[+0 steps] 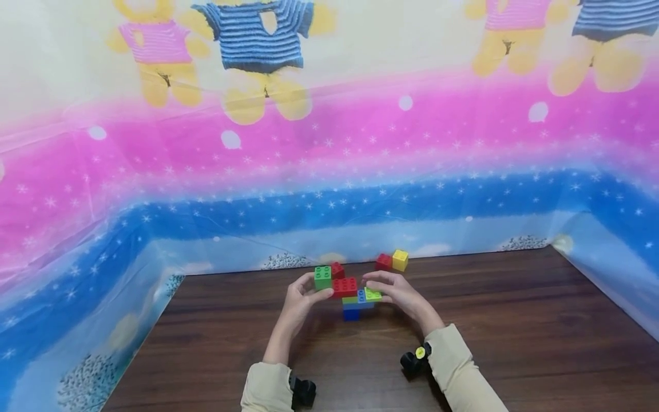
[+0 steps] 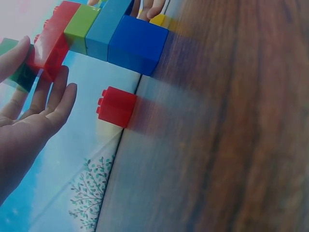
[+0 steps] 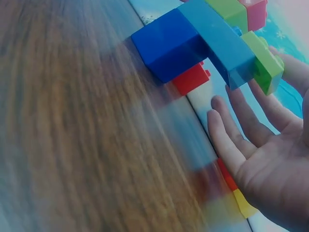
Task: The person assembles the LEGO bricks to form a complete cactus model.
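Note:
A joined toy-brick build is between the two hands. Its dark blue brick [image 1: 351, 315] is lowest, under a light blue long brick [image 2: 105, 30] and a lime green brick [image 2: 81, 29]. Above these a red long brick [image 1: 344, 288] reaches left to a green brick [image 1: 322, 277]. The left hand [image 1: 298, 300] grips that left end, thumb in front and fingers behind and below. On the right end, a small lime brick [image 3: 267, 63] is pinched by the right hand [image 1: 404, 294], whose other fingers spread loosely below. Whether the build touches the table I cannot tell.
A loose red brick [image 2: 117, 107] lies behind the build. Farther back right, another red brick [image 1: 383, 262] stands beside a yellow brick [image 1: 400, 260]. The brown wooden table [image 1: 216, 343] ends at a printed cloth backdrop [image 1: 329, 229] around its back and sides.

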### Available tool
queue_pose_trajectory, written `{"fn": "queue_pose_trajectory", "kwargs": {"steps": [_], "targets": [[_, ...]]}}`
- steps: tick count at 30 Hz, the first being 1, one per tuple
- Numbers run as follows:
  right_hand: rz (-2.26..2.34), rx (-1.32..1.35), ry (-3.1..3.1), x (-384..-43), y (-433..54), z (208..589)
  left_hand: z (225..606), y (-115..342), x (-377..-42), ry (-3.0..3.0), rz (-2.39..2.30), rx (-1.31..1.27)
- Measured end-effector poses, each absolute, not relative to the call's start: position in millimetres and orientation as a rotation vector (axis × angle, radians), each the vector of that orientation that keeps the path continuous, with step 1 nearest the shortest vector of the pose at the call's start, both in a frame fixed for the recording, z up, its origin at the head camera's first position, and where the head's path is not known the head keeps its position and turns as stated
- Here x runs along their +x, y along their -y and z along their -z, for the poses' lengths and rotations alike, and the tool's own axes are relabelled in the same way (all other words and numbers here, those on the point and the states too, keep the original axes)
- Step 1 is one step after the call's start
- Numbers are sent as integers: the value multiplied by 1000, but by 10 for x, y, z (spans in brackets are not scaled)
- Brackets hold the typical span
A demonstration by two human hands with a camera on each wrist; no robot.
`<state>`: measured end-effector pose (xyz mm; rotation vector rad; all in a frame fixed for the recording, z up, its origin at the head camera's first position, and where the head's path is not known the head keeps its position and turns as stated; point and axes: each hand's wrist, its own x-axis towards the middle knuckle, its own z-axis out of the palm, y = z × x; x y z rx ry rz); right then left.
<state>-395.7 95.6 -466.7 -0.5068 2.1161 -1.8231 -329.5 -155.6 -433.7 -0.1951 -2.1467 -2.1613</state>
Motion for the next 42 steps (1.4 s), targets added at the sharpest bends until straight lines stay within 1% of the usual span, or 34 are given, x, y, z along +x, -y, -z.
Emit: {"fn": "queue_pose_trajectory", "kwargs": {"steps": [5, 13, 25, 30, 37, 42], "targets": [[1911, -401, -2170, -3964, -991, 4659, 4352, 1543, -3288, 2165, 2149, -202], [2004, -217, -2339, -4069, -1021, 4598, 4354, 1535, -3317, 2138, 2158, -171], [2090, -70, -2544, -4172, -1090, 4616, 4364, 1550, -3313, 2120, 2167, -186], [2047, -82, -2593, -4215, -1120, 4623, 4357, 1559, -3320, 2136, 2151, -189], [1834, -205, -2601, -4276, -1080, 4668, 4373, 1571, -3320, 2131, 2166, -199], [1764, -243, -2617, -4305, -1036, 4692, 4364, 1567, -3317, 2127, 2170, -193]]}}
